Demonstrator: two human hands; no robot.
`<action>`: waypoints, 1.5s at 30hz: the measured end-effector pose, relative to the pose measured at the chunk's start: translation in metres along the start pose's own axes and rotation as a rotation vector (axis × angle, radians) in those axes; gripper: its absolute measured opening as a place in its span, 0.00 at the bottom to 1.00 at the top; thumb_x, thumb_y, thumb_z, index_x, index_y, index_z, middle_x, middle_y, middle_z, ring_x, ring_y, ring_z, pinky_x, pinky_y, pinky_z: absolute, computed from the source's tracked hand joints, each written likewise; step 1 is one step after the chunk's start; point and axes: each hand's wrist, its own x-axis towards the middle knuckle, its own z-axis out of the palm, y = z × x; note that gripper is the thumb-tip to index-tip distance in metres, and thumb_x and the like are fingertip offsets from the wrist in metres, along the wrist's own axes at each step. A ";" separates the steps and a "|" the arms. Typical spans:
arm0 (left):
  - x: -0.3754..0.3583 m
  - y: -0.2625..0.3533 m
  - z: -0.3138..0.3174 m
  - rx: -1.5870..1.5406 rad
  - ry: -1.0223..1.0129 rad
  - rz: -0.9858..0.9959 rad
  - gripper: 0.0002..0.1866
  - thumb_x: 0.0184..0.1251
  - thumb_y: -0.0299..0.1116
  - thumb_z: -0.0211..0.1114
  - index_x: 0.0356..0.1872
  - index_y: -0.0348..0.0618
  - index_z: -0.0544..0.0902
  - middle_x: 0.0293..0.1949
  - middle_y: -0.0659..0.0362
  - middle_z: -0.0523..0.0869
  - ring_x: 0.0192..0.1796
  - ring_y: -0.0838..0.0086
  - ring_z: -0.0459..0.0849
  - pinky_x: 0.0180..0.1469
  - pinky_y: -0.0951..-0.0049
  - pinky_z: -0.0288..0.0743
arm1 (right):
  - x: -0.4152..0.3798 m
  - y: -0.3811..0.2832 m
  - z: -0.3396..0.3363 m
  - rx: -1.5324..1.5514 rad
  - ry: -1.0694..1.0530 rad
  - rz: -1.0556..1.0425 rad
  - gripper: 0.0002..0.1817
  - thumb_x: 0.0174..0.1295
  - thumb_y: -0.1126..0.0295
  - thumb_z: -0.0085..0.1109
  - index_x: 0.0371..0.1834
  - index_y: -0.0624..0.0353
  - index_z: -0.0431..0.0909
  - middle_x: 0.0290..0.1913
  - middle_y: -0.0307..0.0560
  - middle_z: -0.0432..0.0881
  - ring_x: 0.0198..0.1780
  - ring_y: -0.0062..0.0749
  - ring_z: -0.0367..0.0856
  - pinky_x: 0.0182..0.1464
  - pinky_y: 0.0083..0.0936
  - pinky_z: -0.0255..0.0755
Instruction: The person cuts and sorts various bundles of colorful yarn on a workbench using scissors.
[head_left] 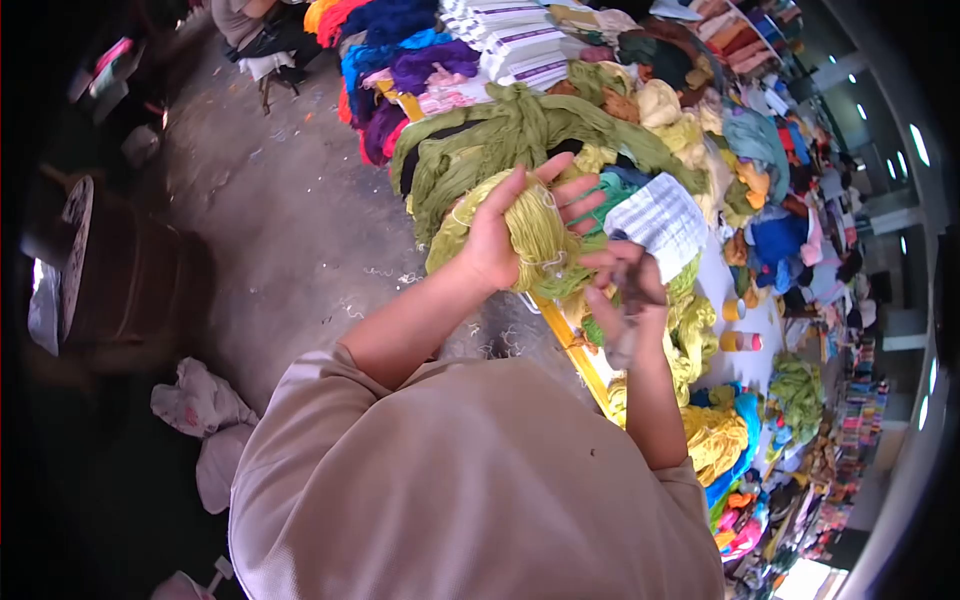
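My left hand [492,240] holds a yellow-green yarn skein [538,228] between the thumb and the spread fingers. Thin white ties loop around the skein, and its lower part hangs over other green yarn. Close by on the right, my right hand [650,300] is blurred by motion. It holds a dark metal tool that looks like scissors [630,285], its narrow end pointing down toward my forearm. Behind both hands lies a large olive-green yarn bundle [450,165]. A sheet of paper with printed rows [660,222] rests just beyond my right hand.
A long table with a yellow edge [573,350] carries heaps of coloured yarn. White stacked bundles [510,40] stand at the far end. Two thread cones [741,341] sit to the right. On the left are a rusty drum [135,280], white bags [200,400] and a seated person [240,25].
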 end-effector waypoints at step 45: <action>0.005 0.004 0.040 0.388 0.127 0.211 0.48 0.71 0.73 0.42 0.75 0.39 0.59 0.74 0.46 0.66 0.77 0.54 0.62 0.75 0.57 0.58 | 0.048 0.009 0.025 -0.318 0.118 -0.287 0.31 0.49 0.81 0.69 0.60 0.50 0.77 0.41 0.39 0.85 0.41 0.28 0.83 0.43 0.26 0.77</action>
